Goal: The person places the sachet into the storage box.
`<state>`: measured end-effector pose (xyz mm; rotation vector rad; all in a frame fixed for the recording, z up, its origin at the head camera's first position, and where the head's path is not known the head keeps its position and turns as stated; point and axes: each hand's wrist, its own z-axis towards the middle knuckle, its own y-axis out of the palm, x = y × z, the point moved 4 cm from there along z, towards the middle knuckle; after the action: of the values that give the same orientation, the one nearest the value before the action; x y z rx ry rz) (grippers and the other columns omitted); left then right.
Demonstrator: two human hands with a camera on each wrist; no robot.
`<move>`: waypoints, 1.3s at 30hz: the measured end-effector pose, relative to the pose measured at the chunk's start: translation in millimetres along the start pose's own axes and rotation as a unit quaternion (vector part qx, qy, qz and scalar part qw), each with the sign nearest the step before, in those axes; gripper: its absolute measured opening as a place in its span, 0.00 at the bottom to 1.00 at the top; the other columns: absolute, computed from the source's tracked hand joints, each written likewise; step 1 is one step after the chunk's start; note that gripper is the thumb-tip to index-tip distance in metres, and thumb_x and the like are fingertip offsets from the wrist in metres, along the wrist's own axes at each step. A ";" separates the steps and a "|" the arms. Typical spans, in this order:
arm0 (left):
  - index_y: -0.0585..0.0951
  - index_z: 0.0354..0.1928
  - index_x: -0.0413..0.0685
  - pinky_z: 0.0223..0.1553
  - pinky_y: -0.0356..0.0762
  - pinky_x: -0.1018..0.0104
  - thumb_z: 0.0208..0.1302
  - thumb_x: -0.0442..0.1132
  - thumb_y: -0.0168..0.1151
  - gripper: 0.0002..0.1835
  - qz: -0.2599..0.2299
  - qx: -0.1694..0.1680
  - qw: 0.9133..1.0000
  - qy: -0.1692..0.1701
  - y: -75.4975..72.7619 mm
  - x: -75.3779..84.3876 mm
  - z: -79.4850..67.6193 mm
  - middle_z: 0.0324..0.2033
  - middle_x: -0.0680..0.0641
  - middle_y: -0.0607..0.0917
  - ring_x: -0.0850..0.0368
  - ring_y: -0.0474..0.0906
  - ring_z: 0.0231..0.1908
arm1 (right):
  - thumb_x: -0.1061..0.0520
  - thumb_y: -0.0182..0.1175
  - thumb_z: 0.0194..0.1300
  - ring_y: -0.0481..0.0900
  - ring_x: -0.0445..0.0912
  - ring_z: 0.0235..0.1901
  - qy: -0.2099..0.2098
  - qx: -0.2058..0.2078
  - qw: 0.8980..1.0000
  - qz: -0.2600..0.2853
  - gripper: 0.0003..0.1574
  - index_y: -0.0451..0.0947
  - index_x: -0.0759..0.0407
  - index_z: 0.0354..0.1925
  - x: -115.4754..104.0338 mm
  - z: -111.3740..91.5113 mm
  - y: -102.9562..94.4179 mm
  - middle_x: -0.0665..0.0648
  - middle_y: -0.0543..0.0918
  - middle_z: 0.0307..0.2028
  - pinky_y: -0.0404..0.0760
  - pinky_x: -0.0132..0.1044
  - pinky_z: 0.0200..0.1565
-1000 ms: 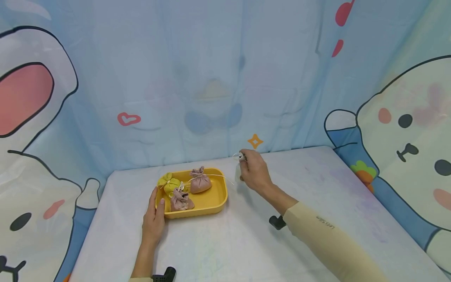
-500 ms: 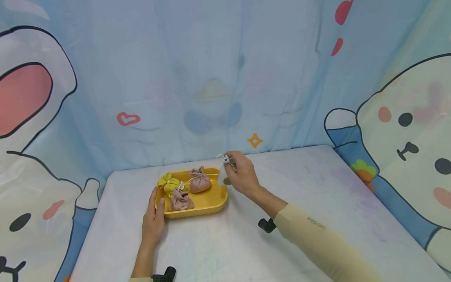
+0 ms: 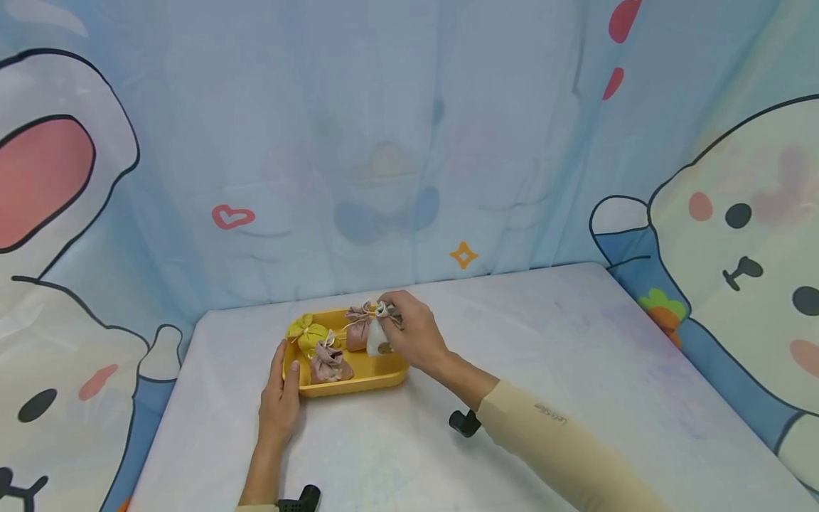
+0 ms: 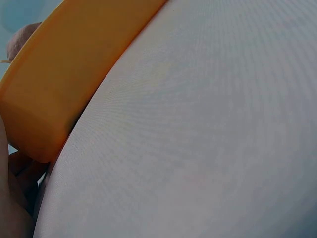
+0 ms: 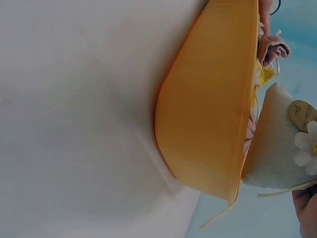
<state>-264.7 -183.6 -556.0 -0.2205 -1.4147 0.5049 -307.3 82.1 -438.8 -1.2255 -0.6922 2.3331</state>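
Note:
My right hand (image 3: 416, 331) pinches a small pale drawstring pouch (image 3: 376, 341) by its gathered neck, over the right part of a yellow tray (image 3: 365, 387). In the right wrist view the pouch (image 5: 277, 144) shows a white daisy (image 5: 308, 148) and a round tan tag (image 5: 302, 115), and overlaps the tray's rim. My left hand (image 3: 279, 398) holds the tray at its left end, the thumb near the front corner. Inside lie a yellow-green pouch (image 3: 308, 333), a mauve pouch (image 3: 329, 366) in front and another mauve pouch (image 3: 357, 336) behind, partly hidden by the pale one.
A white tablecloth (image 3: 512, 327) covers the table under the tray. Behind it hangs a light blue curtain (image 3: 288, 142) printed with cartoon animals. A black wrist camera (image 3: 465, 423) sits on my right wrist and another black camera (image 3: 301, 499) on my left.
My right hand has carried the pale pouch leftward from the table's right side to above the tray, and a little lower. The left hand and tray have stayed in place.

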 end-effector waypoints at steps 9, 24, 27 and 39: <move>0.52 0.84 0.62 0.80 0.50 0.39 0.85 0.55 0.41 0.32 -0.002 -0.002 1.000 0.000 -0.6 -1.3 -1.1 0.82 0.47 0.56 0.40 0.51 0.82 | 0.61 0.67 0.71 0.85 0.50 0.55 -0.009 -0.039 0.999 0.000 0.17 0.80 0.60 0.57 -3.9 -8.2 22.3 0.56 0.85 0.53 0.88 0.43 0.54; 0.51 0.84 0.62 0.81 0.50 0.40 0.85 0.55 0.41 0.32 0.000 -0.004 1.000 -0.001 0.1 -0.4 0.5 0.83 0.48 0.56 0.41 0.50 0.82 | 0.60 0.68 0.70 0.84 0.50 0.58 0.014 -0.106 0.994 -0.031 0.19 0.82 0.56 0.58 1.0 -14.0 42.4 0.55 0.85 0.58 0.87 0.44 0.55; 0.51 0.84 0.63 0.81 0.50 0.40 0.85 0.55 0.41 0.32 -0.001 -0.005 1.000 0.001 0.4 -0.5 0.8 0.83 0.48 0.56 0.42 0.50 0.82 | 0.60 0.68 0.70 0.84 0.51 0.59 0.008 -0.107 0.993 -0.042 0.20 0.82 0.57 0.59 1.7 -13.9 44.3 0.57 0.85 0.60 0.87 0.45 0.55; 0.51 0.84 0.61 0.80 0.50 0.38 0.85 0.54 0.40 0.32 0.001 -0.005 1.000 0.003 -0.2 -0.7 0.2 0.83 0.46 0.56 0.40 0.50 0.81 | 0.57 0.68 0.71 0.84 0.52 0.60 0.029 -0.130 0.989 -0.070 0.22 0.81 0.56 0.62 3.6 -12.8 49.1 0.57 0.84 0.62 0.86 0.46 0.57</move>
<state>-264.9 -184.1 -556.5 -0.2320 -1.4118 0.4978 -304.7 48.3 -476.8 -1.3009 -1.0524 2.1348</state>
